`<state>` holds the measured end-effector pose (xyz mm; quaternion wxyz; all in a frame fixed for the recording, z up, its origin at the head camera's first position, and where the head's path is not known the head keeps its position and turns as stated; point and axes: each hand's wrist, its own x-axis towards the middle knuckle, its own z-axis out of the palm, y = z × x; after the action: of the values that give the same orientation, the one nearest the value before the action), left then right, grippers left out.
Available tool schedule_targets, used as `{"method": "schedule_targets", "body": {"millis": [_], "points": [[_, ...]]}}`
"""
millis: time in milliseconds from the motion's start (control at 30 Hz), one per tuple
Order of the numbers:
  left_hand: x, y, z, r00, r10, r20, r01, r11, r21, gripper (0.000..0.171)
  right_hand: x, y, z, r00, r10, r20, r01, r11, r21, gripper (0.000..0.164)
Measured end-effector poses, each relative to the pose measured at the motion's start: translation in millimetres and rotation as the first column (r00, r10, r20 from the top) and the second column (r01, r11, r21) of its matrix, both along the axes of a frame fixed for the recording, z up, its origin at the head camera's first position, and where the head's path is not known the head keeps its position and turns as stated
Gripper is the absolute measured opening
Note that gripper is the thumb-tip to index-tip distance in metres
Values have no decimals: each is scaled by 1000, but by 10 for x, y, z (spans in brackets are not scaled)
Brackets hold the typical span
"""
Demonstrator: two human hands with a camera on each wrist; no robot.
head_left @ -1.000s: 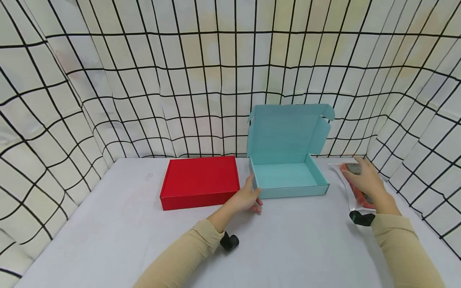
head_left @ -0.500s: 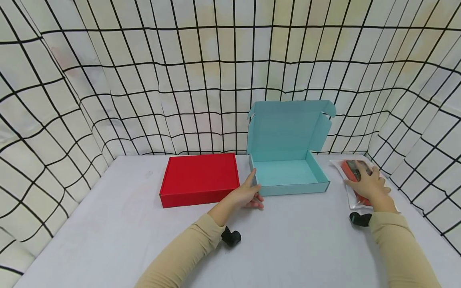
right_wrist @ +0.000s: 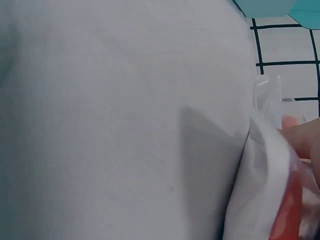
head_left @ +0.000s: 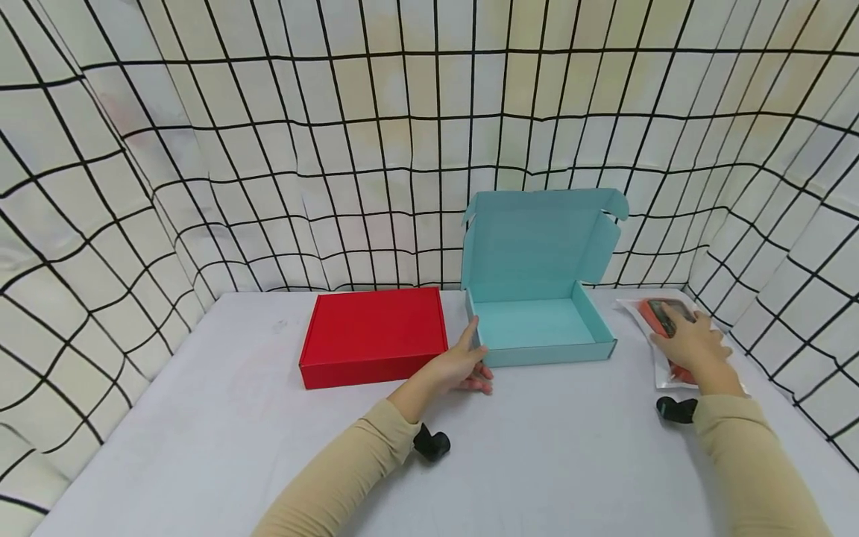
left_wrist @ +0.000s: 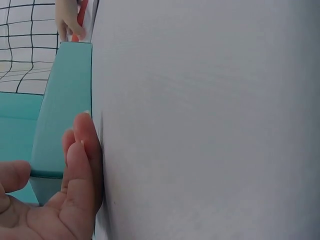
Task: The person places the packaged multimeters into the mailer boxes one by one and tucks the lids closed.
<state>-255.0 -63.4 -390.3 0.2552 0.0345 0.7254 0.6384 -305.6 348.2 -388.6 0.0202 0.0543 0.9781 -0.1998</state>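
Touching the near left corner of an open light-blue rectangular cardboard box [head_left: 546, 356] with the left hand [head_left: 455, 368], relaxed-fingered; spreading the right hand [head_left: 696, 348], grip impossible to tell, over a red oblong device [head_left: 652, 314] inside a clear plastic bag [head_left: 663, 377] farther right; showing, leftmost, a closed red cardboard box [head_left: 376, 328].

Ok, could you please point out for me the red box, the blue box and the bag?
Red box [head_left: 374, 327]: head view, top of the closed lid.
Blue box [head_left: 526, 253]: head view, inner face of the raised lid.
Bag [head_left: 653, 317]: head view, upper left part.
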Motion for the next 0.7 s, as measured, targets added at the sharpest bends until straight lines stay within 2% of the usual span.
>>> {"method": "schedule_targets", "body": {"millis": [333,700], "points": [[8,15,19,1000,-3,-9,2,1000,-15,75,59,77,102,995,41,-96,-37,999,38,74],[-11,17,-10,1000,10,9,-10,1000,-4,75,192,114,366,970,143,-198,-127,988,91,74]]}}
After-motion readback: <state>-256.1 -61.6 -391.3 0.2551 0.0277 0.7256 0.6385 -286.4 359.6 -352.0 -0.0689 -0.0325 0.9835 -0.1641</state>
